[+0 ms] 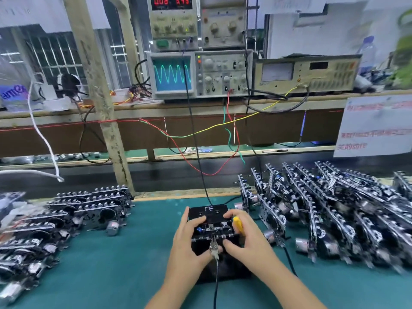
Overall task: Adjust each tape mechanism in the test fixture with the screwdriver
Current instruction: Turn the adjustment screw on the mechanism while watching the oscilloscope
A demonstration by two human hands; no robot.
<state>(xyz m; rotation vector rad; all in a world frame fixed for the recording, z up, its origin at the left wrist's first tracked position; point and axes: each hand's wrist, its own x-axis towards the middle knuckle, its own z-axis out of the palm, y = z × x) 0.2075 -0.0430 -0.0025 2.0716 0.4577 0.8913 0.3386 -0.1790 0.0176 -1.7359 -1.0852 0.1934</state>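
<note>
A tape mechanism (214, 229) sits in the black test fixture (207, 211), which is marked "FE", at the middle of the green mat. My left hand (189, 239) grips the mechanism's left side, its thumb by a metal clip (214, 247) on a black lead. My right hand (243, 237) holds the yellow-handled screwdriver (238, 224) in its palm, with its fingers on the mechanism's right side and front. The screwdriver's tip is hidden.
Stacks of tape mechanisms lie at the left (66, 215) and at the right (323, 208). An oscilloscope (171, 74) on the shelf shows a sine wave, with other test instruments beside it. Coloured wires (200, 152) hang down to the fixture.
</note>
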